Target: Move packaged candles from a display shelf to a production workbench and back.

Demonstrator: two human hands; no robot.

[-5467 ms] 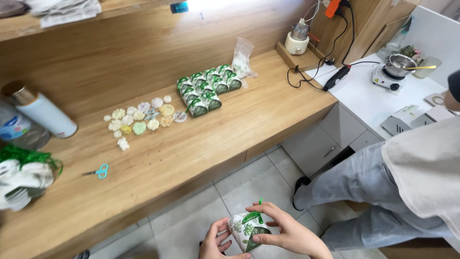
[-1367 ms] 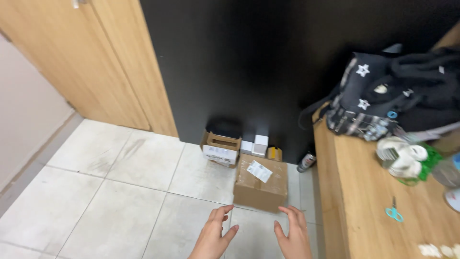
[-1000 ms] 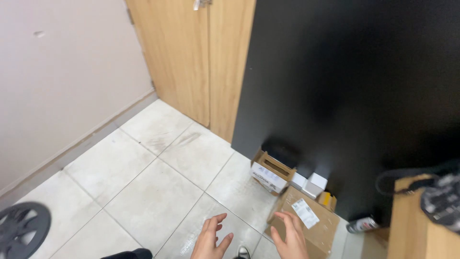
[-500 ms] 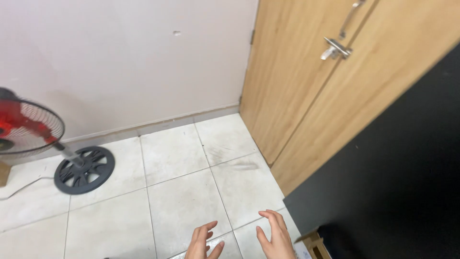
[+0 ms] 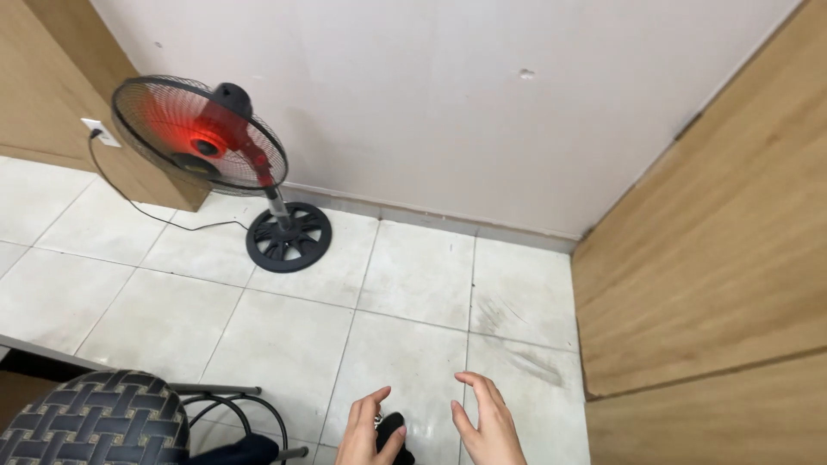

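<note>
Near, at bottom edge: left hand (image 5: 369,430) and right hand (image 5: 485,424), both empty with fingers spread, above tiled floor (image 5: 413,284); far left, red-and-black standing fan (image 5: 207,142); near left, woven chair seat (image 5: 90,419).

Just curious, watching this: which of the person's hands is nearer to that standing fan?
The left hand. It hangs low over the tiled floor, below and right of the fan. The right hand is farther right, so farther off. Neither touches it.
</note>
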